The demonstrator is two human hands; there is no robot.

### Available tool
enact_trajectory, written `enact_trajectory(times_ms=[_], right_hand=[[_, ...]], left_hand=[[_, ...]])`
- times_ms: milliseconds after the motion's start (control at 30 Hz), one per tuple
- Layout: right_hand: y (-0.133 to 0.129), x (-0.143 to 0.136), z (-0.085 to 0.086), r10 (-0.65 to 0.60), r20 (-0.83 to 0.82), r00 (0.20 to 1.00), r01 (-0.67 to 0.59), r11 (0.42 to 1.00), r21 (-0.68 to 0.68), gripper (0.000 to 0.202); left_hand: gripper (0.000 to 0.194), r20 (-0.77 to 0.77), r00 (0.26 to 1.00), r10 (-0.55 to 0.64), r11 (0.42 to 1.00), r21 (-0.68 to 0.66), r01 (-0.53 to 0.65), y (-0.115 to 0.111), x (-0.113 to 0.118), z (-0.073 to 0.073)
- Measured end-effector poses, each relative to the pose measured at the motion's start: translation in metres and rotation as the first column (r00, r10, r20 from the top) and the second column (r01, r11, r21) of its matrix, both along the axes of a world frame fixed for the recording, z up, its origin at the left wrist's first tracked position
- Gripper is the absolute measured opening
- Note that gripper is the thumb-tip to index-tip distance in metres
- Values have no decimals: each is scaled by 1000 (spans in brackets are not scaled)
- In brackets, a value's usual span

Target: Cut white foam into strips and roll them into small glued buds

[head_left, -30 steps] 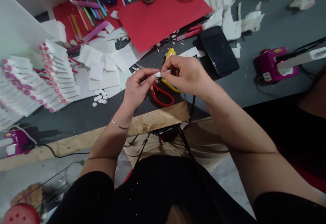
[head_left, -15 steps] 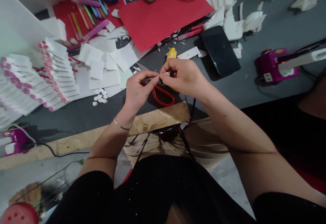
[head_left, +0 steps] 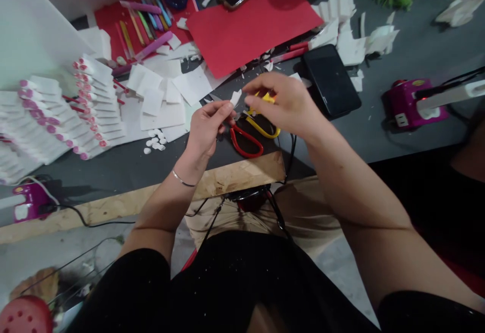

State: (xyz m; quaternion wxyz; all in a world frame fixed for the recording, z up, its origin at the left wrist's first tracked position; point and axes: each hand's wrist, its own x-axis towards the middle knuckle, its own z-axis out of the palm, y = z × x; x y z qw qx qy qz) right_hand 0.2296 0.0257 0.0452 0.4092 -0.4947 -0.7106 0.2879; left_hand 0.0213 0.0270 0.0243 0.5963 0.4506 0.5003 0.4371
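Pinched between the thumb and forefinger of my left hand is a small white piece, paper-like, its upper end sticking up past the fingertips. Just to its right hovers my right hand, thumb and forefinger apart, with nothing visible between them. Below both hands lie scissors with a red handle loop. A yellow handle lies beside it, partly covered by my right hand. Several small white pellets sit in a loose pile left of my left hand.
White paper squares and rows of white rolls with pink ends lie to the left. Red paper, pens and a black phone are beyond my hands. Purple power adapters stand at both sides. A wooden edge runs along the front.
My right hand has let go of the white piece and moved away to the right, its fingers opening. My left hand keeps the piece, now raised upright. The view has shifted slightly.
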Motion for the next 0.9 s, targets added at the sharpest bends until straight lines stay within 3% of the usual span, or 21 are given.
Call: enact_trajectory(times_ms=[67,167,367,633,800,900], right_hand=[[-7,-10,-1,53,-79,995,-61,993,-96,23],[-7,-17,-5,47,-157,986,-68,989,-132,24],[0,-12,-7,23,-288,957,-77,980,-181,17],[-3,-13,-7,21,-318,948,-81,981,-179,18],[-5,-10,-1,59,-297,953,-114,978,-174,21],[-6,-9,0,76,-284,956,-129,977,-172,25]], left_hand=[[31,-21,1000,5,999,34,-4,-2,2,2],[28,-46,999,10,997,72,-7,-6,4,4],[22,16,998,-63,998,1,63,-1,0,0],[18,120,986,-113,990,-70,122,-1,-1,4],[21,73,992,-105,992,-65,110,-3,1,5],[25,20,997,-72,997,6,72,-4,2,3]])
